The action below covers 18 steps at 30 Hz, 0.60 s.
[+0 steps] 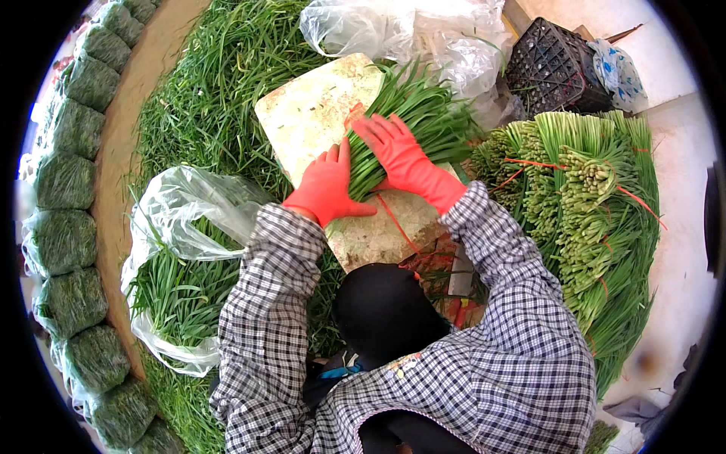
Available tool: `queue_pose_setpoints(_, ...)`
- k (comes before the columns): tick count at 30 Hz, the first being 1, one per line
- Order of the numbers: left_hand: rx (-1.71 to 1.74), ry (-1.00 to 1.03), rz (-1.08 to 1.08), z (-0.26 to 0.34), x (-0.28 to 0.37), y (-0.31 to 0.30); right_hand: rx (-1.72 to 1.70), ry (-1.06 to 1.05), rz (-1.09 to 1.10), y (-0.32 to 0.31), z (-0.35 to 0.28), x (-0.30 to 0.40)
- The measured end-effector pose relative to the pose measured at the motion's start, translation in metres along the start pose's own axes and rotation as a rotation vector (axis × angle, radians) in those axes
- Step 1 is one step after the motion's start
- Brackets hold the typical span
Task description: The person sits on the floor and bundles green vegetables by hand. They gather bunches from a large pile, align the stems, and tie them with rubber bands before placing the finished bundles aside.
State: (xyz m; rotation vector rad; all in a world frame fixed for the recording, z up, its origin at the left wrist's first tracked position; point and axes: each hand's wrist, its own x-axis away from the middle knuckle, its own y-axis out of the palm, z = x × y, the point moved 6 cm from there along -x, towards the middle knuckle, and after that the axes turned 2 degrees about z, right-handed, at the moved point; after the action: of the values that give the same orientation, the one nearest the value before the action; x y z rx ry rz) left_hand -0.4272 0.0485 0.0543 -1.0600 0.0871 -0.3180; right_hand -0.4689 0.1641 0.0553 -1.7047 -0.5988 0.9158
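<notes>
A loose bunch of garlic chives (422, 113) lies across a worn, pale board (317, 108). My left hand (329, 184), in a red rubber glove, cups the bunch's near left side, thumb spread below its end. From the right, my right hand (400, 156), gloved the same, lies over the leaves with its fingers across them and its thumb partly hidden beneath. The bunch is held between both hands. An orange tie strip (397, 221) runs over the board below the bunch, and another orange strip (354, 113) shows by my right fingertips.
Tied chive bundles (584, 198) are stacked at right, below a black plastic crate (547, 68). Loose chives (227, 85) heap at left around an open clear bag (193, 227). Clear plastic (397, 28) lies behind the board. A flat metal blade (459, 275) is near my knees. Wrapped bales (65, 238) line the far left.
</notes>
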Motion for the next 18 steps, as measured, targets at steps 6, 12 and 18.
queue_pose_setpoints(6,-0.263,-0.05,0.092,0.005,0.005,0.017,-0.086,-0.069,-0.189,-0.014,0.002,-0.001)
queue_pose_setpoints(12,-0.101,0.014,0.075,-0.007,0.007,0.007,-0.283,0.125,0.152,-0.003,0.023,0.001)
queue_pose_setpoints(18,0.202,0.048,0.203,-0.017,0.023,-0.032,-0.256,0.143,0.253,0.022,0.03,0.01)
